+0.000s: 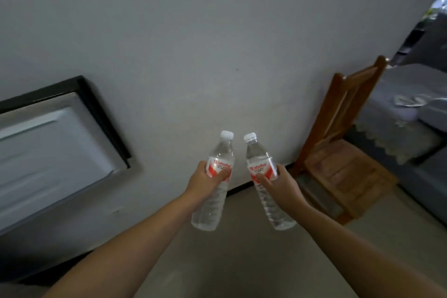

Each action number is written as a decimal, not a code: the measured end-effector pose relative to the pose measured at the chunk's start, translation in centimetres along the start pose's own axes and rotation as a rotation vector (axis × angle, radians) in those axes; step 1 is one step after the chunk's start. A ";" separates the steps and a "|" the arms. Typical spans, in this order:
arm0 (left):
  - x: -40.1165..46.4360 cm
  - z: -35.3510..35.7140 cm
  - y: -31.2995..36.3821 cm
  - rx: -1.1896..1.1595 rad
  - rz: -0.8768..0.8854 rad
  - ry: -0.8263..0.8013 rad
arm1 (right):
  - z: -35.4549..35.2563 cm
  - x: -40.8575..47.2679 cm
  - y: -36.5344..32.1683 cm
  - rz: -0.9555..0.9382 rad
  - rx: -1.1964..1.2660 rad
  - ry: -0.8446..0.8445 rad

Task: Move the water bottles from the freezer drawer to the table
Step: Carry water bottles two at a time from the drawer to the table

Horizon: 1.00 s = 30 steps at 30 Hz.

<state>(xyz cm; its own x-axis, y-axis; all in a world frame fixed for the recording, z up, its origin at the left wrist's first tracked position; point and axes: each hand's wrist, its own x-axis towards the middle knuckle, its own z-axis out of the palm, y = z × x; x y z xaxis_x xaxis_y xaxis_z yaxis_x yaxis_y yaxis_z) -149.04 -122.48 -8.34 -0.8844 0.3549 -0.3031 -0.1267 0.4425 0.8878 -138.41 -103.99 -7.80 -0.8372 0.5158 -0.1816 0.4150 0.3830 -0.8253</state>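
Grey cloth covers the surface (396,94) at the right edge of the view, with a pale scalloped lace trim hanging along its near side. A crumpled clear wrapper (408,100) lies on the cloth, and beside it a rounded grey thing is cut off by the frame and cannot be identified. A plain pale wall (193,43) fills most of the view, meeting a beige floor (242,261) along a dark skirting line.

A brown wooden chair (338,152) stands between the wall and the surface, its seat facing the person and its back close to the corner of the cloth. At the left, the freezer (53,152) shows as a grey panel in a black frame; its lower part runs out of view, and no drawer can be made out.

Both arms reach forward over the floor. The left hand (208,179) is wrapped round the left bottle (215,184) at its red-and-white label, and the right hand (280,182) grips the right bottle (263,181) the same way. Both bottles are clear, white-capped and roughly upright, tilted slightly apart at the base, held in the air near each other but not touching, well short of the surface.

Beyond the chair, a bright opening at the upper right is blurred. A grey shape at the top edge is cropped.
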 end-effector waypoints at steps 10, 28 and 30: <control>4.2 17.4 8.9 0.183 0.194 -0.285 | -15.3 0.9 8.4 0.101 0.103 0.284; 4.9 53.1 23.4 0.348 0.474 -1.065 | -38.0 -3.4 24.8 0.423 0.317 0.936; 5.1 57.4 25.7 0.370 0.481 -1.113 | -40.7 -3.3 25.9 0.464 0.350 1.038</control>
<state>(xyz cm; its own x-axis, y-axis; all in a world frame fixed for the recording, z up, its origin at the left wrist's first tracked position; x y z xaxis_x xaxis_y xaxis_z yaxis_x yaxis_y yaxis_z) -131.02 -62.06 -6.90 0.0717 0.9620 -0.2636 0.3927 0.2157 0.8940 -110.37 -64.61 -6.78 0.1228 0.9858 -0.1145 0.3474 -0.1508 -0.9255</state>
